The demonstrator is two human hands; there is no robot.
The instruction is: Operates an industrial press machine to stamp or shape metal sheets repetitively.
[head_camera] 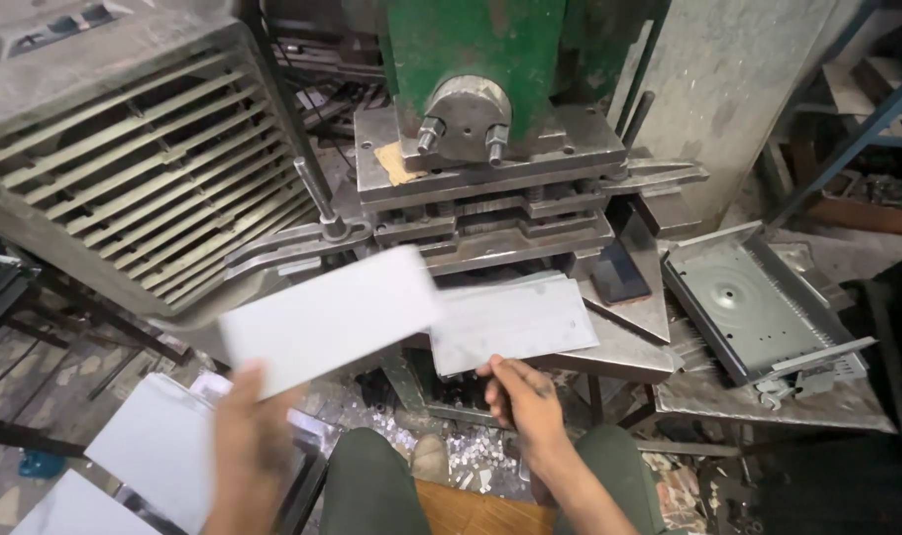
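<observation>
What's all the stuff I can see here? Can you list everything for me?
press machine: one, green body with grey steel die plates, top centre
metal sheet in the left hand: one, pale grey, blurred, left of centre
metal sheet on the press bed: one, pale grey, centre, touched by the right hand
stacked blank sheets: several, pale grey, lower left
slatted guard: one, grey, upper left
formed metal tray: one, grey, right
dark flat object: one, on the bed right of the die
small metal scraps: many, silvery, on the floor
left hand: holds a sheet
right hand: on the sheet's near edge
</observation>
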